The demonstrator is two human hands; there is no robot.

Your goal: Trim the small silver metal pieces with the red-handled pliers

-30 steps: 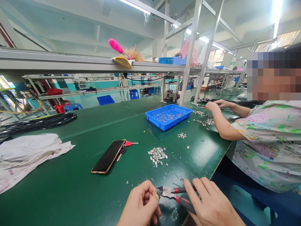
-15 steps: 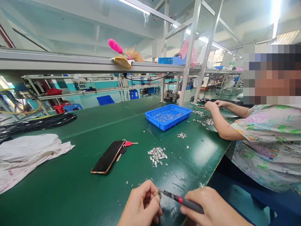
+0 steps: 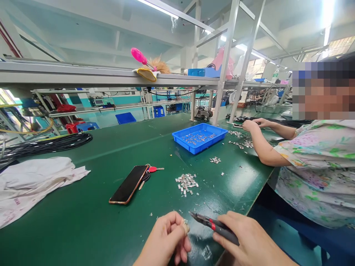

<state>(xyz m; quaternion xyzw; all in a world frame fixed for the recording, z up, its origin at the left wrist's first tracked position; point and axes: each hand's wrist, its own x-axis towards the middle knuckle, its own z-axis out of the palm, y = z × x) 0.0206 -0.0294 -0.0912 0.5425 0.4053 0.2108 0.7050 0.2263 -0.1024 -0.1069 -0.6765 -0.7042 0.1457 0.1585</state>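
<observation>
My left hand [image 3: 163, 238] is at the bottom centre, its fingertips pinching a small silvery metal piece [image 3: 185, 227]. My right hand [image 3: 248, 240] grips small pliers [image 3: 213, 226] with black and red handles. Their steel tip points at the metal piece and stands a little apart from it. Further up the green bench top [image 3: 83, 192] lies a loose pile of similar metal pieces [image 3: 186, 184], with scattered bits around it. A blue plastic tray [image 3: 199, 138] holds more of them.
A co-worker's arms [image 3: 266, 144] reach over the bench at right, beside more metal pieces. A smartphone [image 3: 129, 189], keys [image 3: 149, 170], a white cloth [image 3: 33, 188] and coiled black cable [image 3: 47, 143] lie on the bench. A metal shelf [image 3: 97, 79] runs behind.
The pliers, which gripped the metal piece a second ago, have come off it. Their tip now stands up and to the side of the piece, which stays in my left fingertips.
</observation>
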